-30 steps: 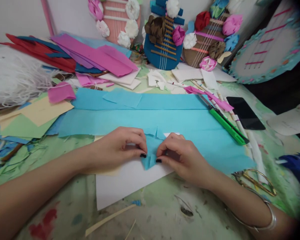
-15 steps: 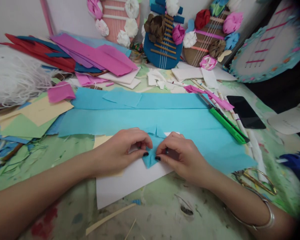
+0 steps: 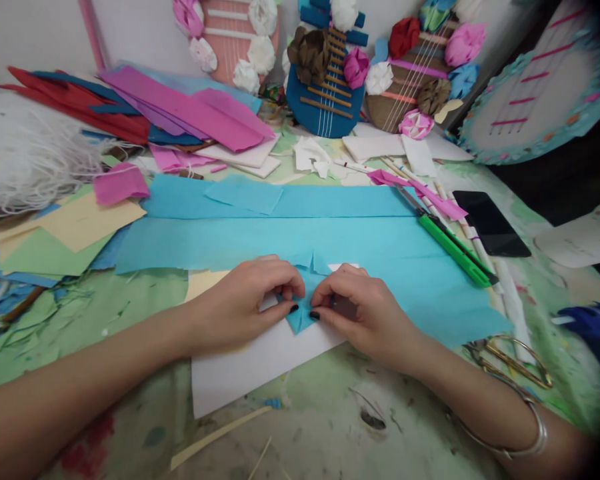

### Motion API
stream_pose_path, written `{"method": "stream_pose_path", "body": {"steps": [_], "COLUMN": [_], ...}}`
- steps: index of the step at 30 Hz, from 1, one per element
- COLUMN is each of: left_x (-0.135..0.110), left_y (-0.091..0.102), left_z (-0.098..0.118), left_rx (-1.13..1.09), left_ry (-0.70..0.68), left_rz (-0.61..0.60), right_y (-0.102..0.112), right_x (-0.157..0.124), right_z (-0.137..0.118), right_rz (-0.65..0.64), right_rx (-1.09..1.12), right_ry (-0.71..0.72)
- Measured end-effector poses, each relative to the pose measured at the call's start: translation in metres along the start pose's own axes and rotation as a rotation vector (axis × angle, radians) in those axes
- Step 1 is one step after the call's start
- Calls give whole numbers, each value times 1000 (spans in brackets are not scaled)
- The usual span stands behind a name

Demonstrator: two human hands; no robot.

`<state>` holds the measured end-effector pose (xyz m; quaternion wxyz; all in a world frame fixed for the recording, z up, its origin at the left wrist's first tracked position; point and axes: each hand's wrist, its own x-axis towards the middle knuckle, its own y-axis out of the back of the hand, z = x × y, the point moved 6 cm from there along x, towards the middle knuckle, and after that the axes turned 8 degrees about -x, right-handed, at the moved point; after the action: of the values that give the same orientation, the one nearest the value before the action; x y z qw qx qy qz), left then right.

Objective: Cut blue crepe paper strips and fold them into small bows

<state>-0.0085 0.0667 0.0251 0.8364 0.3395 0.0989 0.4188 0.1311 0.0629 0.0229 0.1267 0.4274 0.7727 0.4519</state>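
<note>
A small folded piece of blue tissue paper (image 3: 301,319) lies between my two hands, its pointed end toward me. My left hand (image 3: 265,293) pinches its left side, thumb and fingers curled in. From the other side, my right hand (image 3: 357,303) pinches its right edge with thumb and forefinger. The fingers hide part of the folds. Beneath is a white sheet of paper (image 3: 225,387), with a cream piece of paper (image 3: 203,283) partly under my left hand. Behind my hands spreads a large blue tissue sheet (image 3: 240,240), with a small loose blue scrap (image 3: 245,195) on it.
A green cutter knife (image 3: 453,250) lies right, near a black phone (image 3: 491,223) and gold-handled scissors (image 3: 517,360). White string (image 3: 35,160) and paper scraps (image 3: 45,253) crowd the left. Decorated paper instruments (image 3: 325,87) lean at the back. A cream strip (image 3: 220,437) lies in front.
Hardly anything differs. My left thumb has shifted very slightly right and up on the folded blue tissue paper; both hands stay at the same place.
</note>
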Motion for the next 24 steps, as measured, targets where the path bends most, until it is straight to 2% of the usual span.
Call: {"method": "stream_pose_path", "body": {"steps": [24], "left_x": [-3], "left_y": [-2], "left_z": [1], "left_rx": [-37], "left_ry": [-113], "left_rz": [2], "right_y": [0], "right_x": [1], "right_z": [1], "right_rz": [14], "right_rx": [13], "right_ry": [-6]}}
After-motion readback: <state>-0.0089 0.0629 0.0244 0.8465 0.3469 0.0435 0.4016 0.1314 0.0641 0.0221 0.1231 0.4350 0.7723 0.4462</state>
